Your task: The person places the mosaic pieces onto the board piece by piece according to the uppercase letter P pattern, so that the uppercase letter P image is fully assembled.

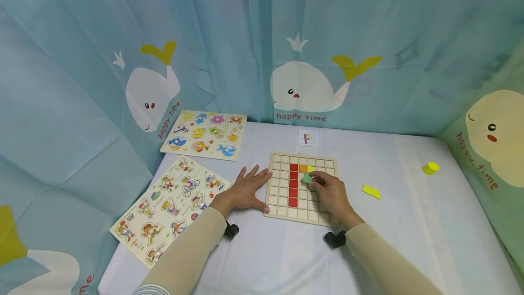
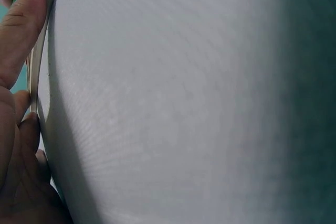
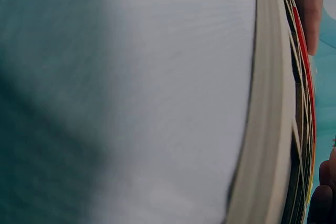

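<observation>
A square wooden grid board [image 1: 300,155] lies on the white table. Five cells in one column hold red tiles [image 1: 293,183]; an orange tile [image 1: 303,168] and a yellow tile [image 1: 311,168] sit right of the top red one. My right hand [image 1: 332,193] pinches a green square tile [image 1: 307,178] over the cells just below those two. With fingers spread, my left hand [image 1: 247,191] rests at the board's left edge, thumb by the near corner. In the left wrist view, its thumb [image 2: 23,30] lies along the board's rim.
A small pattern card [image 1: 308,139] lies behind the board. Yellow flat pieces [image 1: 370,191] and a yellow cylinder [image 1: 431,168] are to the right. A sea-animal puzzle [image 1: 214,155] and a figure puzzle [image 1: 160,195] lie at left. Whale-printed curtains [image 1: 229,31] surround the table.
</observation>
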The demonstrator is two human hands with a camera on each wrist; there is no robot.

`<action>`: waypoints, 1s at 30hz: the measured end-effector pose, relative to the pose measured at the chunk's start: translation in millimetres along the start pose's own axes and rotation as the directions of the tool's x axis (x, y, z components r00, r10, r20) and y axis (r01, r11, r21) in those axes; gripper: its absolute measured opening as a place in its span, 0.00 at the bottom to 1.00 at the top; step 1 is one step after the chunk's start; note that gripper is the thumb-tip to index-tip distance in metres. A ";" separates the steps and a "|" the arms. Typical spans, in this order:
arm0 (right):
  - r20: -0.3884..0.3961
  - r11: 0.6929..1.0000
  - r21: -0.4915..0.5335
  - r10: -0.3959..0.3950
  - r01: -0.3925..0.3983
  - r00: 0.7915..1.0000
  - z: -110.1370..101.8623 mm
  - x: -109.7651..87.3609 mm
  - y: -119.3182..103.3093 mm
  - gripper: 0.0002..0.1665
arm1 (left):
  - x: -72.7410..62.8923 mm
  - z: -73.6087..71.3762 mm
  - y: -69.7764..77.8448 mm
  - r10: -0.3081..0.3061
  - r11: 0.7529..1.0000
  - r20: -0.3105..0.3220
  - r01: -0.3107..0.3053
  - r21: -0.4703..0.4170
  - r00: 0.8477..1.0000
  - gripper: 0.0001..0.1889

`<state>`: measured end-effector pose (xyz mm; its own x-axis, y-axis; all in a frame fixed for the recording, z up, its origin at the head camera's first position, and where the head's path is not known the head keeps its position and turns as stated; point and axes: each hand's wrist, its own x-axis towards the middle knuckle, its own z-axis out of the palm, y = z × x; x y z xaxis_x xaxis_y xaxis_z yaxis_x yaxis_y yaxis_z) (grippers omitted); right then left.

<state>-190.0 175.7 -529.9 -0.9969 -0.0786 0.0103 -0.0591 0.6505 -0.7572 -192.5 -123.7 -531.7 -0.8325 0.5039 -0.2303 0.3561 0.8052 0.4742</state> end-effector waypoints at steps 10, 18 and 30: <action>0.055 0.999 -0.043 0.013 -0.011 0.998 3.5 1.3 -1.0 0.18 | 0.0 0.8 -1.2 0.004 1.000 -0.007 -0.004 -0.008 1.000 0.63; 0.063 0.996 -0.083 -0.014 0.020 0.998 5.3 2.4 -0.1 0.16 | 0.1 0.4 -0.1 0.003 1.000 -0.006 -0.003 -0.007 1.000 0.64; 0.080 0.993 -0.106 -0.048 0.056 0.996 5.8 2.5 -0.1 0.16 | 1.9 2.5 -1.0 -0.005 1.000 -0.010 0.005 -0.014 1.000 0.64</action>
<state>-192.2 171.0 -533.6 -0.9855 -0.1696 -0.0057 -0.1202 0.7217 -0.6817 -193.4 -122.8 -534.7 -0.8383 0.4969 -0.2245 0.3460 0.8030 0.4853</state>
